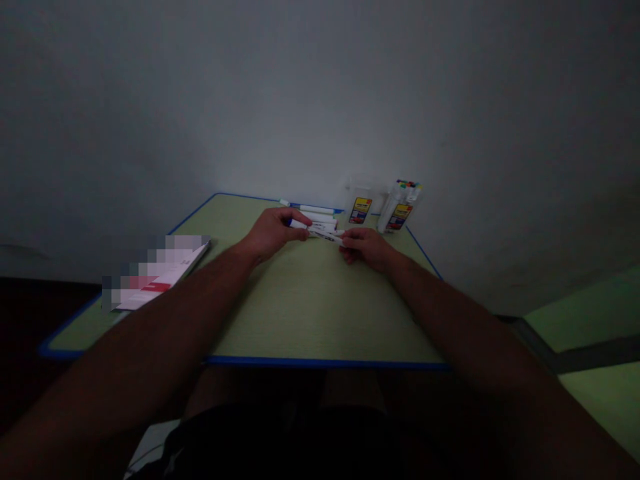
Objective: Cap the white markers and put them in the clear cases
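Over the far part of the table, my left hand point(274, 233) pinches a white marker point(299, 225) with a blue end between thumb and fingers. My right hand point(367, 247) is closed on the right end of a white marker point(327, 235) with dark print. The two held ends meet in the dim light, and I cannot tell whether they belong to one marker or two. Just behind my fingers, several white markers point(317, 211) lie side by side on the table. A small pale piece, perhaps a cap point(285, 203), sits at the back edge.
A clear plastic case point(361, 208) with a yellow label stands at the back right. Beside it, a second clear case point(399, 212) holds markers with coloured ends. A flat box or book point(165, 283) lies on the left of the blue-edged table point(320, 320). A wall rises behind.
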Tool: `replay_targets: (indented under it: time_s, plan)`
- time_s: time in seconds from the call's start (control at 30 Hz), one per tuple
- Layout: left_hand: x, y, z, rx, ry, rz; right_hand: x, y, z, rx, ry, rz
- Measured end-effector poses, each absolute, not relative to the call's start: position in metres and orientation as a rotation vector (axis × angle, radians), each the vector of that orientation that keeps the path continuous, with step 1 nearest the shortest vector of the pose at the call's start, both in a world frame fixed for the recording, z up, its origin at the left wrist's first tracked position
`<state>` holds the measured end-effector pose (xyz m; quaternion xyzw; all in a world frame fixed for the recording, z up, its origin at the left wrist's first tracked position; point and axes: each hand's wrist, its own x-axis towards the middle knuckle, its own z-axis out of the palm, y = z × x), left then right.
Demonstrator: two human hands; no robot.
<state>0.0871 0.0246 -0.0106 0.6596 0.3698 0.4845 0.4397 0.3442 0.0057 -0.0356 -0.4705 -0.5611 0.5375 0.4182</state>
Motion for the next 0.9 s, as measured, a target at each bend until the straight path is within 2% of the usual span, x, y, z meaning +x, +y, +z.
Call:
replay_targets:
  time_s: [0.33, 0.63, 0.9]
  plan:
    - [0.080, 0.034, -0.019, 1.742, 1.115, 1.141, 0.333, -0.005, -0.019, -0.933, -1.449, 1.184]
    - [0.080, 0.030, -0.017, 1.762, 1.098, 1.029, 0.327, -0.009, -0.015, -0.924, -1.486, 1.184]
    - [0.079, 0.030, -0.016, 1.785, 1.122, 1.074, 0.331, -0.004, -0.019, -0.961, -1.525, 1.099]
